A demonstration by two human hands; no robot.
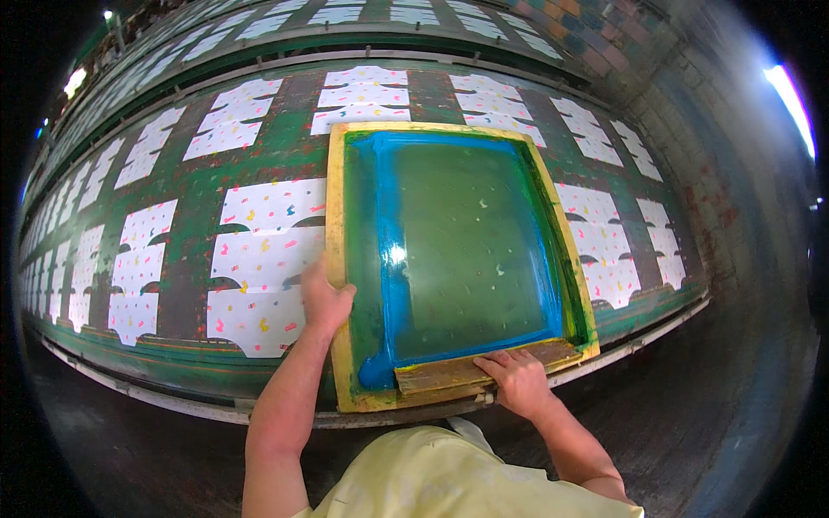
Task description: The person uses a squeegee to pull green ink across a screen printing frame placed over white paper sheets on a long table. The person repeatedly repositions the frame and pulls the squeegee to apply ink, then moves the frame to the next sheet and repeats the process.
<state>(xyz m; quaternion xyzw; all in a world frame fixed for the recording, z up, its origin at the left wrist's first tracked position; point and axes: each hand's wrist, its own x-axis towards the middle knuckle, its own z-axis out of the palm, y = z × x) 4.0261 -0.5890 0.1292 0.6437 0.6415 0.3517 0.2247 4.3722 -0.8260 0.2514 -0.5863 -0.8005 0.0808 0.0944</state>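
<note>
A yellow-edged wooden screen frame (337, 190) with green mesh lies on the printing table, blue ink (390, 293) along the inside of its edges and pooled at the lower left. My left hand (325, 298) grips the frame's left side. My right hand (518, 380) holds a long brown wooden squeegee (440, 376) lying along the frame's near edge, inside it. White cut fabric pieces (259, 319) printed with small pink, yellow and blue shapes lie beside the frame on the left, with more (596, 259) on the right.
The long green table (173, 186) carries rows of similar white pieces, with a metal rail (138, 397) along its near edge. Another long table (389, 39) runs behind it. A block wall (673, 112) stands at the right, and a dark floor (682, 414) shows below.
</note>
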